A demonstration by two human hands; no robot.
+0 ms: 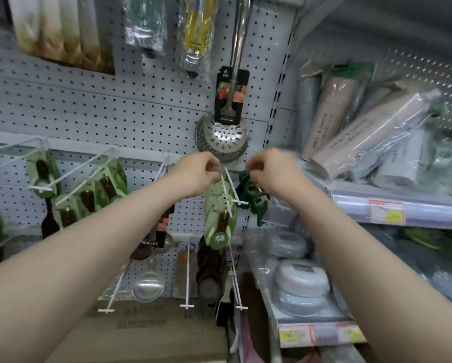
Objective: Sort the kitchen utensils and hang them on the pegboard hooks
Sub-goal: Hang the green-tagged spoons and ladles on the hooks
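Two hands are up at the pegboard (115,106) in the head view, and that is the only angle on offer. Start with the writing: a steel skimmer (221,138) hangs dead centre, its black card (231,95) showing food photos and white lettering that looks like "HONG JAYU". A second black card (154,237) lower left carries the same line. Yellow-and-red price tags (387,213) run along the right-hand shelf edge, too blurred to read, and the rolled packets (363,134) stacked above them show dark print I can't make out. Now the action, just under the skimmer bowl. The left hand (196,174) has its fingers curled tight with thumb and fingertips pinched together at the top of the green-carded utensil (219,218), right where the card meets the white hook (230,189). That utensil hangs straight down below the hand, dark handle against pale green card, round logo at the bottom. The right hand (269,174) sits just beside it, fingers curled in and gripping the top of a dark green item (253,197), which dangles under the knuckles to the right of the hook's crossbar. What that item is, I can't tell. More green-carded utensils (107,184) hang on hooks to the left.
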